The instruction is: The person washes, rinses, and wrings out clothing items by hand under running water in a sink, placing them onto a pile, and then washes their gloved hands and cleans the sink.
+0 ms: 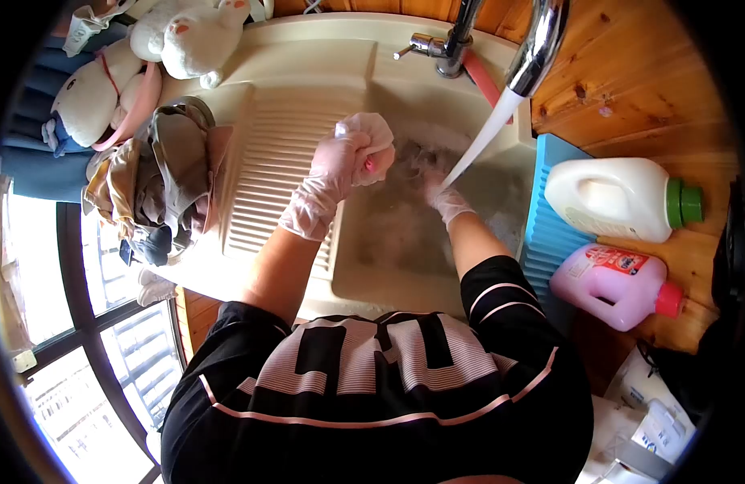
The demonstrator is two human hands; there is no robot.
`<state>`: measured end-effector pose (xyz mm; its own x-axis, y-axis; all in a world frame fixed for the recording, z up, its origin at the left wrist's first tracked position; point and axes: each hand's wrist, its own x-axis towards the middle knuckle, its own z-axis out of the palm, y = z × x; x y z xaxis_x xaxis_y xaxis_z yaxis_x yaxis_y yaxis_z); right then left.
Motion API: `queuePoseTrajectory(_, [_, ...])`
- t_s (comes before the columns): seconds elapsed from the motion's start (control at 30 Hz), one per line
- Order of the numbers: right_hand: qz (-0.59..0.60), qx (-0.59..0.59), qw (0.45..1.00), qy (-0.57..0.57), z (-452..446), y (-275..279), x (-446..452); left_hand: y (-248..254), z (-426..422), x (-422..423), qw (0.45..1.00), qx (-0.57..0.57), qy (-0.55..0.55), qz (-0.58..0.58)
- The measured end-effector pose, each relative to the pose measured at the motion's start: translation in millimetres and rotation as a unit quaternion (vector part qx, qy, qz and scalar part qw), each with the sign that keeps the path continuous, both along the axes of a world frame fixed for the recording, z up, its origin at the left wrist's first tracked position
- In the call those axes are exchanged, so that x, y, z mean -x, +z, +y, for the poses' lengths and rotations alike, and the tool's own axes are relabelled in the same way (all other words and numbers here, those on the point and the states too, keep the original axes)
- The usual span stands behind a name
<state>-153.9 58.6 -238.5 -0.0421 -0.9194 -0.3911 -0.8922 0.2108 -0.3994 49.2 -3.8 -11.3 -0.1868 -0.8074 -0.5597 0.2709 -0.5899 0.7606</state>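
Note:
My left hand [338,165], in a thin translucent glove, is closed round a bunched white cloth [371,133] with a small pink spot, above the edge between the ribbed washboard [280,161] and the basin. My right hand [445,194], also gloved, reaches into the cloudy water [397,242] of the sink basin. Its fingers are hidden by the running water and suds, and what they touch cannot be made out. A stream pours from the chrome faucet [536,48] right beside that hand.
Grey and brown clothes [175,161] lie left of the washboard, with white plush toys [199,40] behind them. At the right, a white bottle with a green cap [614,198] and a pink bottle [610,282] lie by a blue ribbed board [546,218].

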Motion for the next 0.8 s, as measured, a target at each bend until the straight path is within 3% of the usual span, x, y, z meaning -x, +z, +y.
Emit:
queuePoseTrajectory(0.03, [-0.078,-0.057,0.995,-0.039,-7,-45,0,7,0,-3,1.0,0.015,-0.004,0.005])
queuePoseTrajectory(0.07, [-0.039,-0.006,0.999,-0.037,-4,-75,-5,-1,-4,-8,1.0,0.009,-0.01,-0.001])
queuePoseTrajectory(0.17, [0.058,-0.09,0.994,0.037,-10,3,-32,-8,-5,-14,0.999,-0.023,-0.026,0.028])
queuePoseTrajectory(0.23, [-0.001,-0.243,0.969,0.043,-19,47,-51,-14,-4,-12,0.999,-0.007,-0.011,0.031])
queuePoseTrajectory(0.27, [0.016,-0.102,0.993,0.06,-14,41,-61,-16,-1,-10,0.999,0.0,-0.005,0.032])
queuePoseTrajectory(0.33, [0.049,0.185,0.978,0.087,-2,27,-80,1,4,-4,0.997,-0.042,-0.018,0.069])
queuePoseTrajectory(0.43, [-0.111,-0.105,0.988,-0.02,-14,44,-87,-5,7,-7,0.997,-0.057,-0.036,0.038])
queuePoseTrajectory(0.53, [-0.235,-0.102,0.967,-0.006,12,47,-69,-21,2,-11,0.993,-0.067,-0.093,-0.006])
queuePoseTrajectory(0.57, [-0.289,-0.062,0.951,-0.094,32,66,-50,-29,5,-10,0.99,-0.081,-0.116,-0.016])
queuePoseTrajectory(0.6, [-0.178,0.024,0.974,-0.138,48,31,-33,-36,6,-4,0.987,-0.113,-0.105,0.041])
queuePoseTrajectory(0.63, [-0.154,-0.024,0.977,-0.147,46,62,-12,-33,13,3,0.987,-0.09,-0.115,0.06])
queuePoseTrajectory(0.67, [-0.137,0.02,0.975,-0.175,58,52,13,-22,19,14,0.987,-0.064,-0.124,0.076])
queuePoseTrajectory(0.7, [-0.008,0.026,0.989,-0.145,63,66,31,-16,22,24,0.986,-0.034,-0.133,0.093])
queuePoseTrajectory(0.73, [0.082,-0.036,0.986,-0.139,63,77,42,-18,26,33,0.982,-0.036,-0.141,0.124])
queuePoseTrajectory(0.8, [0.159,-0.084,0.962,-0.205,83,30,73,-24,29,48,0.971,-0.038,-0.154,0.18])
